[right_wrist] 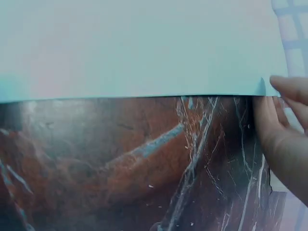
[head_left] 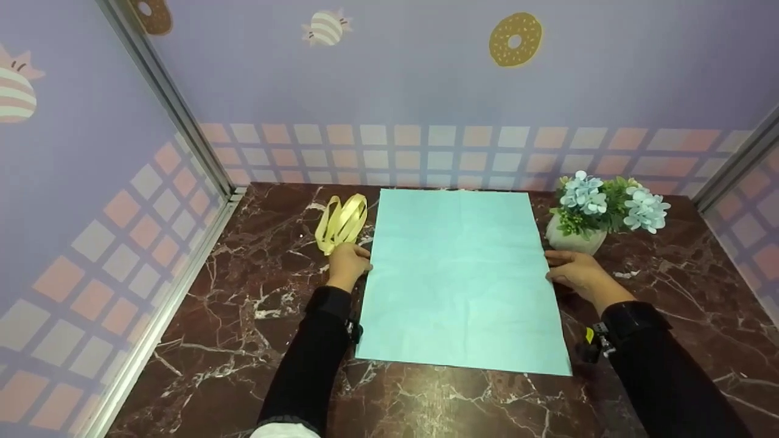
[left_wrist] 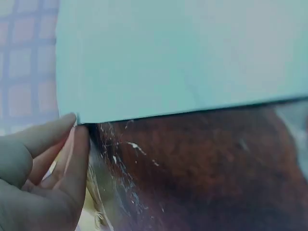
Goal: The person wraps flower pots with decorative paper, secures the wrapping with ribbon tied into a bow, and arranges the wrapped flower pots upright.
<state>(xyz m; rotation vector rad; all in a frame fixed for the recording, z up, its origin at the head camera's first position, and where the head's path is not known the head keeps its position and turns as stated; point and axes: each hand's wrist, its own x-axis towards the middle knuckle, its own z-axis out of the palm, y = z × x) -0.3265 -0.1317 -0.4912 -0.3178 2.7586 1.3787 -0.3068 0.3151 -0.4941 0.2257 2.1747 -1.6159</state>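
A large light-blue sheet of paper with faint creases lies in front of me in the head view. My left hand pinches its left edge between thumb and fingers, as the left wrist view shows at the sheet's side. On the opposite side, my right hand pinches the right edge at about the same height; in the right wrist view the fingers grip the sheet's border. Beyond my left hand, a looped bundle of yellow ribbon rests on the table.
A white pot of blue artificial flowers stands just behind my right hand. The dark red marbled table meets a purple wall with checked trim at the back. A metal-framed panel rises on the left.
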